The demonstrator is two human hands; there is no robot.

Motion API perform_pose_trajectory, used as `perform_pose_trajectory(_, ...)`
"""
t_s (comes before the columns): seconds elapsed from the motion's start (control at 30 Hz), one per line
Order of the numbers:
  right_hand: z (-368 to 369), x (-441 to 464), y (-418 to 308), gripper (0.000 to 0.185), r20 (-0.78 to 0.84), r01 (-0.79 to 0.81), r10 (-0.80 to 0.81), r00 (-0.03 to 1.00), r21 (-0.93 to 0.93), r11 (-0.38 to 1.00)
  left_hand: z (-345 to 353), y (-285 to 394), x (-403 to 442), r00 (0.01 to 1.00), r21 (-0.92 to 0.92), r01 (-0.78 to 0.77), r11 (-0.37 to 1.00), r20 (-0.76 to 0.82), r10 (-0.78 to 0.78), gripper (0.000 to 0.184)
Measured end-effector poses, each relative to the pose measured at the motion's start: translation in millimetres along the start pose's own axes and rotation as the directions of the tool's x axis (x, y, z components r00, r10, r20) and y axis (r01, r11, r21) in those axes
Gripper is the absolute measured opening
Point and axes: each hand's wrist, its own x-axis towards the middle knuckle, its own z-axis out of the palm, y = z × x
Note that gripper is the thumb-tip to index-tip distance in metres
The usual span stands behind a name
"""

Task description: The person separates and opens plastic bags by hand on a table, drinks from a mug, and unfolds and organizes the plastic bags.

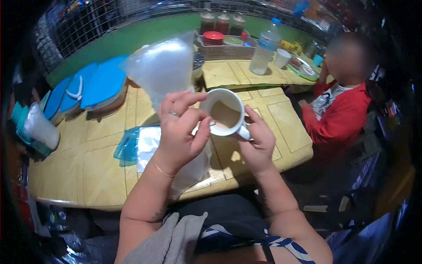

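Observation:
A white mug (241, 104) of milky brown drink is tilted toward me above the table. My right hand (258, 143) is closed around its handle side. My left hand (184, 127), with a ring on one finger, is at the mug's left rim. Its thumb and index finger are pinched together there; what is between them, if anything, is too small to make out. Just beyond that hand rises a clear plastic bag (165, 66), its lower end hidden by the hand. Below my left wrist, clear plastic sheets (148, 143) and a blue plastic bag (126, 147) lie on the table.
Blue-lidded containers (104, 81) stand left on the yellow table (101, 176), near a teal holder (26, 132). Behind are a condiment rack (224, 52), water bottle (265, 48), white cup (282, 58) and plate (303, 70). A person in red (345, 110) sits right.

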Motion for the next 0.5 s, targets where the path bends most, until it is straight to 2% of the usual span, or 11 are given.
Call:
perform_pose_trajectory(0.07,-1,5,2,0.010,0.006,0.065,-0.065,0.998,-0.009,0.998,4,3,0,1.000,-0.082,0.000,0.997,-0.002,0.000,0.005)
perform_pose_trajectory(0.17,1,0,4,0.010,0.021,0.039,-0.039,0.999,0.011,0.999,8,8,0,1.000,-0.165,-0.007,0.986,0.009,0.008,0.004)
perform_pose_trajectory(0.3,1,-5,1,0.020,0.110,0.014,-0.015,0.994,0.012,1.000,7,8,-1,0.998,-0.079,-0.057,0.995,-0.015,0.056,0.005)
perform_pose_trajectory(0.37,2,-5,-3,0.020,0.087,0.031,-0.032,0.996,0.008,0.999,3,7,2,0.988,0.102,-0.131,0.986,-0.068,0.138,0.008)
perform_pose_trajectory(0.47,-3,-6,-7,0.013,0.123,-0.051,0.055,0.991,-0.039,0.998,-6,10,2,0.996,0.256,-0.087,0.963,-0.011,0.093,0.004)
perform_pose_trajectory(0.5,-3,-6,-7,0.013,0.120,-0.056,0.062,0.991,-0.052,0.997,-7,9,2,0.998,0.238,-0.061,0.969,-0.005,0.064,0.004)
